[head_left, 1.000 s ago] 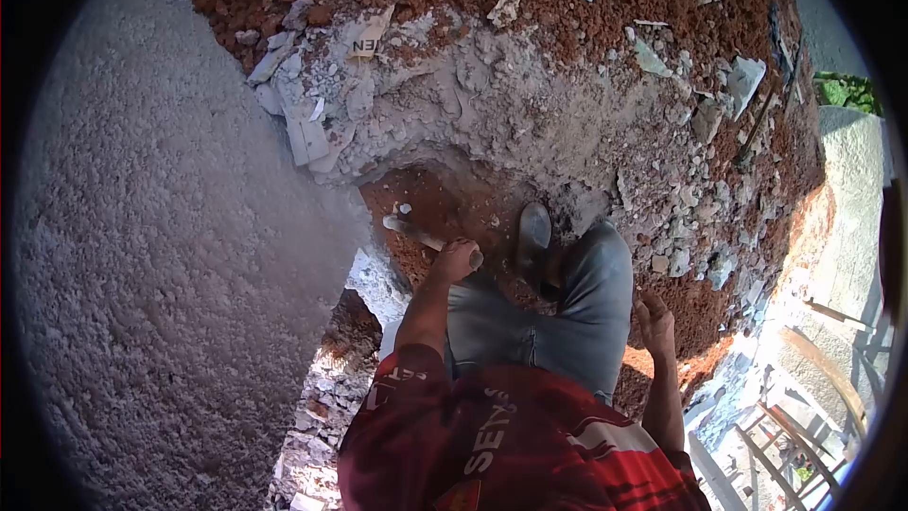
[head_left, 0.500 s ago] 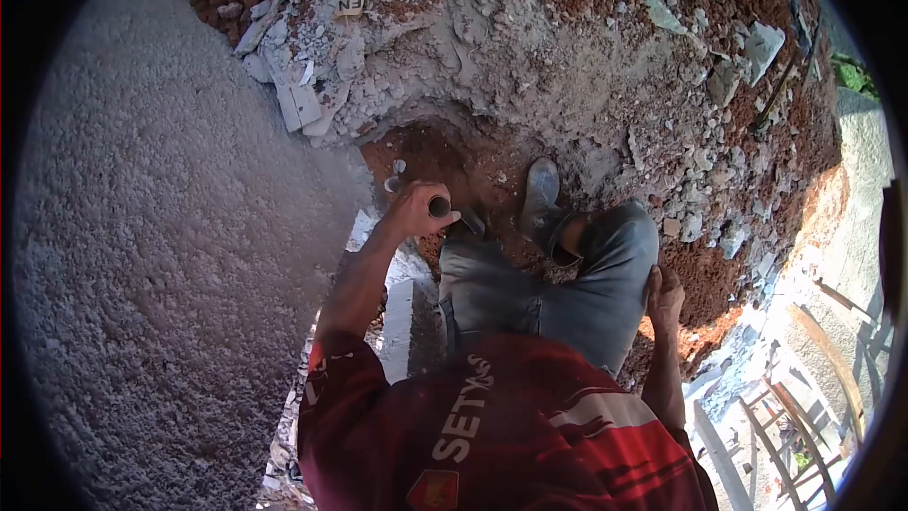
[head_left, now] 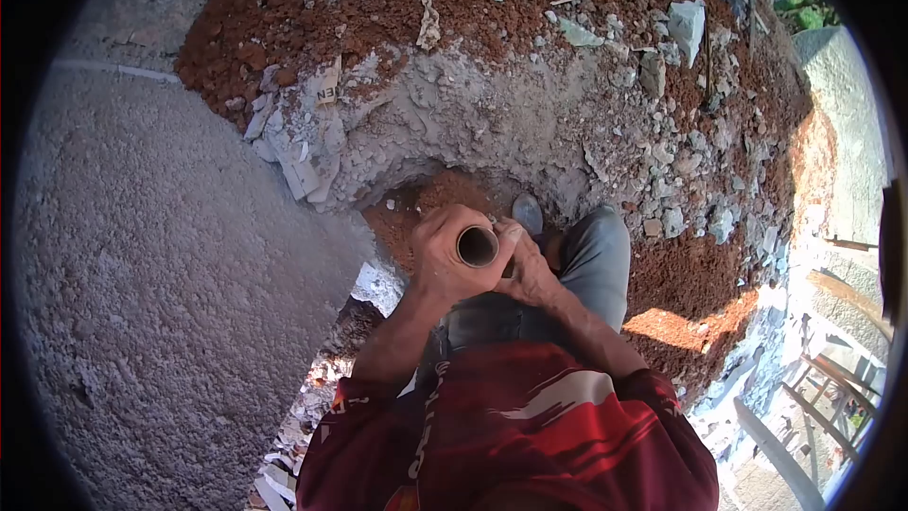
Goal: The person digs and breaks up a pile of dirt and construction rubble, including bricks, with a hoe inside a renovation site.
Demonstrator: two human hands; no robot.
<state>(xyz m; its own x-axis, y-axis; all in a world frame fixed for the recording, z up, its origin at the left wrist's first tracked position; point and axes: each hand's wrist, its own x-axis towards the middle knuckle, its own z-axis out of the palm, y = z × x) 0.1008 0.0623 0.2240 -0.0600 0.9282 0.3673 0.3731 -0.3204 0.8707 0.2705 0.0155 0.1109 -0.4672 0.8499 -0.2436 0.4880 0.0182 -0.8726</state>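
Note:
In the middle of the head view, my left hand (head_left: pixel 446 251) is wrapped round a hollow metal pipe (head_left: pixel 478 246), seen end-on with its open top facing me. My right hand (head_left: pixel 526 267) grips the same pipe from the right side, against my left hand. Below the hands lies a hole with loose red soil (head_left: pixel 454 191); the pipe's lower end is hidden. One grey boot (head_left: pixel 528 215) stands in the hole, just beyond my right hand.
A rough grey wall (head_left: pixel 180 293) rises close on the left. Rubble and red soil (head_left: pixel 662 151) bank up ahead and to the right. Broken tile pieces (head_left: pixel 301 175) lie at the hole's left edge. Wooden pieces (head_left: pixel 832 383) lie at the lower right.
My right hand has left my knee and taken hold of the pipe beside my left hand. The pipe has come up closer to the camera and a little to the right.

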